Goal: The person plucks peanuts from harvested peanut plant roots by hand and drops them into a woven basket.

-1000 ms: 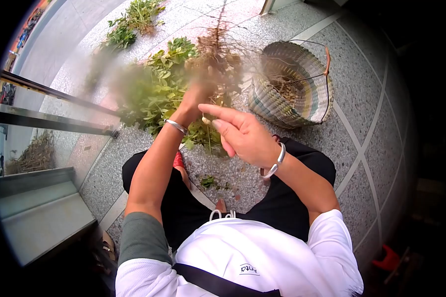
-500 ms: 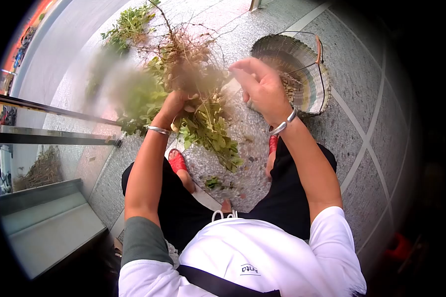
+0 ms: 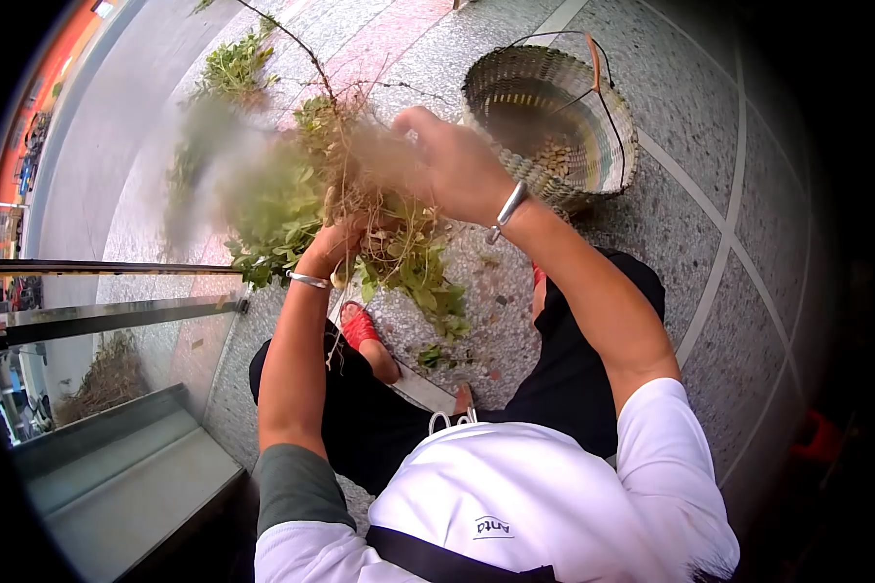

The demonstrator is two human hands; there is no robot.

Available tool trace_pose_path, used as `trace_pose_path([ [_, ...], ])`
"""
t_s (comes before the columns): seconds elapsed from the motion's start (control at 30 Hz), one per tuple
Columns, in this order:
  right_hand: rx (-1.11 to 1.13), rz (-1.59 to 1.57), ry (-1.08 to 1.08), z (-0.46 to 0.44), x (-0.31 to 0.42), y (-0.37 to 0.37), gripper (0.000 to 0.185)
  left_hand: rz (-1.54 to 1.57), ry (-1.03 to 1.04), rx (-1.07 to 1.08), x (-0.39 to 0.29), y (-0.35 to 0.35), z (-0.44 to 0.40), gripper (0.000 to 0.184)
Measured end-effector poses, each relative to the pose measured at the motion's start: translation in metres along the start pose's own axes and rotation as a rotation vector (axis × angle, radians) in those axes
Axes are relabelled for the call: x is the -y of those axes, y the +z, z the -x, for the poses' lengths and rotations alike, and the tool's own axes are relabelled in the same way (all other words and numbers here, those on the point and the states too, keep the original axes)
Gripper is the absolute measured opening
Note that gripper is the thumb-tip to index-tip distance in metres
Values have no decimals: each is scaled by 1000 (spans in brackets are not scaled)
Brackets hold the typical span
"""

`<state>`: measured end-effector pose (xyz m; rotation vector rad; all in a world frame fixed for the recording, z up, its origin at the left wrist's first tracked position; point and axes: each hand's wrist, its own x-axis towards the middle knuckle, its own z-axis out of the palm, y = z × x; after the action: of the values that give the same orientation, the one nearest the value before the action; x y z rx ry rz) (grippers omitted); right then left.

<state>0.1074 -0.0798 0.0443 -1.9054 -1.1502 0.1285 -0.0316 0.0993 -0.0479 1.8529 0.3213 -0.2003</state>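
Observation:
My left hand point(image 3: 332, 247) is closed around a bunch of uprooted peanut plants point(image 3: 345, 175), just below their tangled roots. Green leaves point(image 3: 420, 282) hang under the grip, and more leaves spread out to the left behind a blurred patch. Pale pods cling among the roots. From the right, my right hand point(image 3: 465, 170) reaches to the roots at about the same height. One of its fingers is bent at the top; the other fingertips are blurred or hidden in the roots. Behind that hand stands a woven basket point(image 3: 617, 146) with loose peanuts point(image 3: 554, 155) at its bottom.
Another leafy plant point(image 3: 238, 68) lies on the speckled floor point(image 3: 695, 253) at the far left. Metal-framed glass and a grey ledge point(image 3: 136, 466) border my left side. Beyond the glass is a heap of dry plants point(image 3: 102, 384). Leaf scraps point(image 3: 433, 356) lie between my feet.
My right hand has moved left, from beside the basket to the roots. My left hand keeps its hold on the plants. The view has shifted slightly.

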Motion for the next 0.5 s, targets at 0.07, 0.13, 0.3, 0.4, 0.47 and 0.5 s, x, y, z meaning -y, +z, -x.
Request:
trace_pose_path([
  [0.07, 50, 11, 6, 0, 1, -4, 44, -345, 55, 131, -3, -8, -3, 22],
  [0.13, 56, 9, -28, 0, 1, -6, 40, -47, -17, 21, -20, 3, 3, 24],
  [0.3, -37, 416, -225, 11, 2, -4, 33, 105, 126, -138, -6, 8, -1, 36],
  [0.4, -4, 480, -144, 27, 21, -6, 24, -501, 455, -339, 32, -1, -20, 36],
  [0.47, 84, 451, -59, 35, 22, -2, 21, -435, 567, -360, 25, 3, -27, 28],
  [0.5, 159, 380, -43, 37, 25, -3, 18, -286, 544, -377, 32, 5, -34, 25],
])
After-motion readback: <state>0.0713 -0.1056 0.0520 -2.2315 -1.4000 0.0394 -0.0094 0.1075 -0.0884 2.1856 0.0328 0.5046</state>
